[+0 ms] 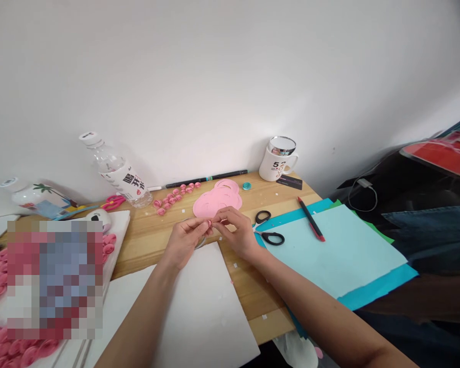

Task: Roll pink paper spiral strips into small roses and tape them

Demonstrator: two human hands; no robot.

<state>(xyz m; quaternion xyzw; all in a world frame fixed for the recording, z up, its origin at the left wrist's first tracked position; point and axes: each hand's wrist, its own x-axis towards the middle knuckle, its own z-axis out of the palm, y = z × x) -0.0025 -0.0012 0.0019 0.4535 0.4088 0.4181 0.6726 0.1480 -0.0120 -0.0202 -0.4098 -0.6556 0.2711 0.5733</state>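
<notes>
1. A small pink piece (209, 223) sits between the thumb and forefinger of the left hand (184, 241), right at the fingertips; those fingers are pinched narrow on it.
2. The right hand (237, 232) meets it from the other side, fingers bent and close together; whether they grip the piece too, I cannot tell.
3. Pink paper shapes (214, 199) lie on the worktop (258, 301) just beyond both hands, with pink coils (175, 195) to their left.
4. Black-handled scissors (273, 238) lie near the right hand.
</notes>
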